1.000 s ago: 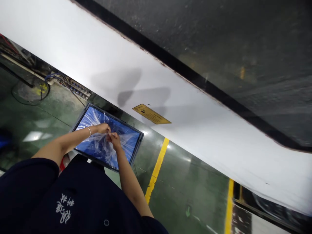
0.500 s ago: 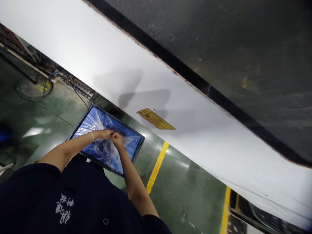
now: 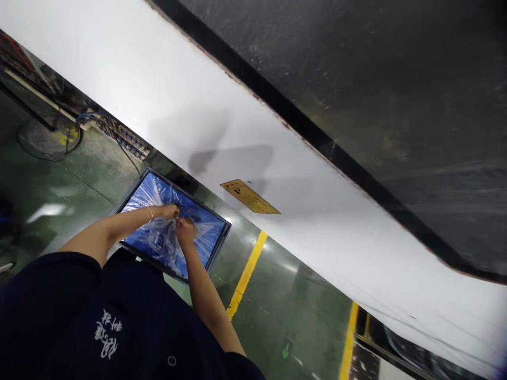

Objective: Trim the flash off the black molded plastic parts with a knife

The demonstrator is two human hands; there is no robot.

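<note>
Clear plastic film, gathered and creased toward its middle, covers the blue inside of a dark-rimmed crate in front of my body. My left hand, with a white band at its wrist, is closed on the bunched film. Close beside it, my right hand also pinches the film, its fingers curled. Folds spread from the two hands toward the rim. What lies under the film cannot be made out.
A large white machine panel with a yellow label slants overhead, beyond the crate. Hoses and fittings sit at the left. A yellow line runs across the green floor.
My right hand has moved slightly down and away from my left, and the two are a little farther apart. The whole view has shifted slightly.
</note>
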